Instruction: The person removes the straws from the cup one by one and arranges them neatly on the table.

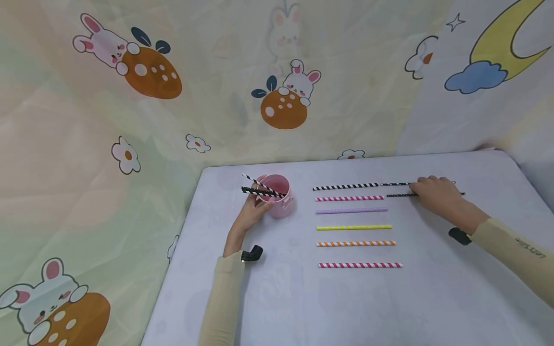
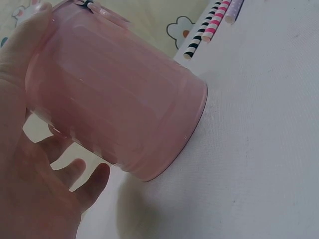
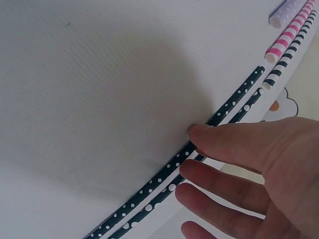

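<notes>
Pale fabric backdrop [image 1: 207, 105] printed with rabbits and flowers hangs behind a white-covered table [image 1: 359, 307]. On the table's left side, the left hand [image 1: 248, 212] grips a pink translucent cup [image 1: 282, 210]; black-and-white patterned paper straws [image 1: 255, 191] poke out over its left rim. At the far right, the right hand [image 1: 441, 198] reaches over two black, white-dotted paper straws, a far one [image 1: 395, 184] and a near one [image 1: 399, 195], covering part of both. Its thumb touches the near one, but whether it pinches cannot be told. Between the hands lie six loose paper straws: black-striped [image 1: 346, 186], pink-striped [image 1: 349, 198], dotted lilac [image 1: 351, 210], yellow-and-white [image 1: 354, 227], orange-and-white [image 1: 356, 243] and, nearest, deep-pink-striped [image 1: 360, 265]. The black-striped one ends just beside the far dotted one.
</notes>
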A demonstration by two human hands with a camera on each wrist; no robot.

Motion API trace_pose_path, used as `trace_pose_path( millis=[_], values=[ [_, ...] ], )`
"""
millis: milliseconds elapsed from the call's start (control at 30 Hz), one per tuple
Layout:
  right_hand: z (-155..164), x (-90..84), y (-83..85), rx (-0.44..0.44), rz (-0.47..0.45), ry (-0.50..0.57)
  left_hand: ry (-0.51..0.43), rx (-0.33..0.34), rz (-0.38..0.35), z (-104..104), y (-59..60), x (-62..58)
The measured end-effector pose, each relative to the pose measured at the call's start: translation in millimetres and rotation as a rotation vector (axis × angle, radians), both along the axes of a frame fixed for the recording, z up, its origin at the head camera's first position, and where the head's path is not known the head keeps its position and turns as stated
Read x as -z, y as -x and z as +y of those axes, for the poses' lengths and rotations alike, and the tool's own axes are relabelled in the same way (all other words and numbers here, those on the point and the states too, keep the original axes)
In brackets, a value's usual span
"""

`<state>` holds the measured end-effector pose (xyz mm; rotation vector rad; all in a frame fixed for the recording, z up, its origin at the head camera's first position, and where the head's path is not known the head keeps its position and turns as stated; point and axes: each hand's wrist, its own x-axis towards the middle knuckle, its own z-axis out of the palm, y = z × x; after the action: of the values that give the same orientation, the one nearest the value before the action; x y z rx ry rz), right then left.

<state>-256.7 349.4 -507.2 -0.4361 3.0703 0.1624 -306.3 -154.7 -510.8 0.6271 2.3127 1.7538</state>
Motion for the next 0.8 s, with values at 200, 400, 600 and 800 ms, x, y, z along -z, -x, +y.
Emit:
trace_pose_path(
  millis=[200, 400, 600, 800],
  values=[
    [-0.1, -1.1, -0.1, 0.0, -0.006, 0.014, 0.001, -0.004, 0.003, -0.4, -0.4, 0.1],
    [-0.4, -1.6, 0.4, 0.004, -0.013, 0.021, -0.003, 0.0, 0.002, -0.3, -0.2, -0.1],
    [1.1, 0.7, 2.1, 0.006, -0.011, 0.019, -0.006, 0.003, 0.001, 0.1, 0.1, -0.4],
    [1.6, 0.5, 2.1, 0.004, -0.012, 0.019, -0.006, 0.005, 0.0, -0.2, -0.1, -0.6]
  ],
)
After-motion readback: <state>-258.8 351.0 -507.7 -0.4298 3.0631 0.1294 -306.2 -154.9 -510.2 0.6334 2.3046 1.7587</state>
